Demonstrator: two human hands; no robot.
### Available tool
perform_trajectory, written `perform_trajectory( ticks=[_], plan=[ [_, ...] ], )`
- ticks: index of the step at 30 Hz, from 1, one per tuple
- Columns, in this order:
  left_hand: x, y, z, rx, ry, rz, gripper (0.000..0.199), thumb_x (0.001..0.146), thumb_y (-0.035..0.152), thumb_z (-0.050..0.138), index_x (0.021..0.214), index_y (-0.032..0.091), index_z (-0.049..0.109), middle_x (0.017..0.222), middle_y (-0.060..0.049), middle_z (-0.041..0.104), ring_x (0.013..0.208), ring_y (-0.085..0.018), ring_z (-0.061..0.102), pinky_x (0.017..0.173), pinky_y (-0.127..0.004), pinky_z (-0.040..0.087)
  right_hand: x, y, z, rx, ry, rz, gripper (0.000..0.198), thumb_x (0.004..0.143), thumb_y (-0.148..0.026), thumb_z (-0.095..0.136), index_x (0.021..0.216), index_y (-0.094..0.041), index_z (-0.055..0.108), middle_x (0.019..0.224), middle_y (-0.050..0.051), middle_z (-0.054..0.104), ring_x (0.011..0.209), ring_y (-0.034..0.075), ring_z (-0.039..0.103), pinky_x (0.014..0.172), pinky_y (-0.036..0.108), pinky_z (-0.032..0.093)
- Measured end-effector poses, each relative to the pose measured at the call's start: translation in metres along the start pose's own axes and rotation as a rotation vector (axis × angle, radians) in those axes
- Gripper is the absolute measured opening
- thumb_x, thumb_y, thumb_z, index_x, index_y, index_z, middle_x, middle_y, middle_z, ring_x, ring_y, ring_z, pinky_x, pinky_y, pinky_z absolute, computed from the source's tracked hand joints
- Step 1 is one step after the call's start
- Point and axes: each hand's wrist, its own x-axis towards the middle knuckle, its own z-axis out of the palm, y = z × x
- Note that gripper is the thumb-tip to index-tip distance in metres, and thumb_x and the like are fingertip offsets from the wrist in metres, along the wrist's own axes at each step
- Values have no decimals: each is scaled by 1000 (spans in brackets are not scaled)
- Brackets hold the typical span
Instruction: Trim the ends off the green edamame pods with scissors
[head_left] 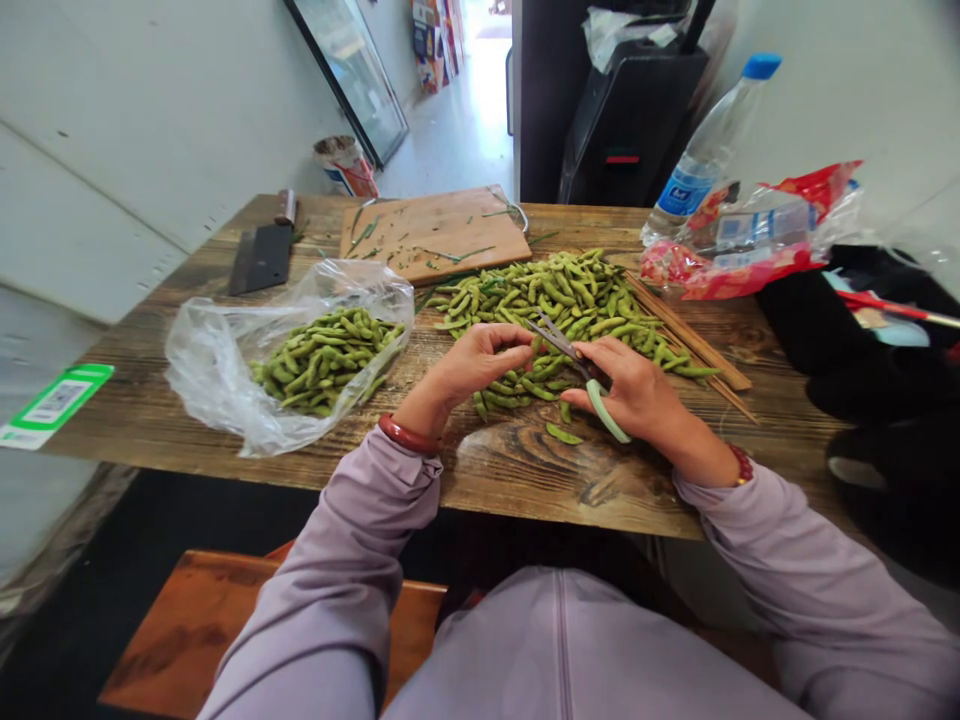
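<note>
My right hand (634, 392) is wrapped round a pair of scissors (598, 405) with pale green handles. Their blades are spread and point up and left toward my left hand (484, 365). The fingers of that hand are pinched together at the blade tips, on what looks like a small green edamame pod, mostly hidden by the fingertips. Just beyond both hands lies a loose heap of edamame pods (555, 290) on the wooden table (517, 470). One single pod (563, 434) rests apart, nearer to me. More pods fill an open clear plastic bag (217, 365) on the left.
A wooden cutting board (450, 225) with green scraps lies at the back, a cleaver (262, 258) to its left. Wooden chopsticks (697, 345) flank the heap's right side. Farther right are a water bottle (694, 170) with a blue cap, red-and-clear packaging (772, 245) and a black bag (847, 350).
</note>
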Motion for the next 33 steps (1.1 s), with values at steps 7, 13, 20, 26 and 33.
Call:
perform_trajectory(
  ticks=[7, 13, 20, 26, 33],
  plan=[
    [4, -6, 2, 56, -61, 26, 23, 78, 32, 72, 88, 13, 79, 80, -4, 74, 73, -14, 62, 73, -27, 48, 1, -3, -1, 14, -52, -20, 53, 84, -41, 75, 131, -21, 60, 108, 11, 66, 92, 28, 68, 79, 41, 58],
    [5, -8, 4, 24, -76, 45, 25, 78, 32, 74, 95, 15, 81, 91, -6, 79, 83, -18, 68, 80, -30, 53, 1, -5, -2, 20, -56, -46, 53, 85, -42, 74, 132, -22, 59, 107, 10, 65, 88, 26, 67, 76, 39, 57],
    [4, -8, 5, 4, -63, 39, 25, 78, 31, 75, 96, 14, 81, 96, -7, 79, 88, -20, 70, 87, -31, 53, 0, -5, -3, 29, -36, -67, 43, 89, -37, 69, 129, -23, 62, 104, 10, 67, 89, 27, 68, 77, 39, 57],
    [5, -5, 4, 34, -54, 71, 23, 77, 31, 75, 91, 14, 80, 95, -8, 78, 89, -20, 69, 89, -32, 51, -1, -5, -4, 9, -68, -59, 43, 90, -37, 68, 130, -23, 62, 108, 10, 68, 91, 26, 69, 78, 38, 57],
    [4, -2, 3, 39, 11, 7, 19, 75, 31, 75, 83, 14, 74, 80, -3, 71, 76, -14, 61, 73, -26, 48, 0, -4, -4, 15, -15, -25, 39, 90, -38, 68, 125, -21, 64, 103, 11, 69, 91, 28, 69, 79, 40, 58]
  ],
)
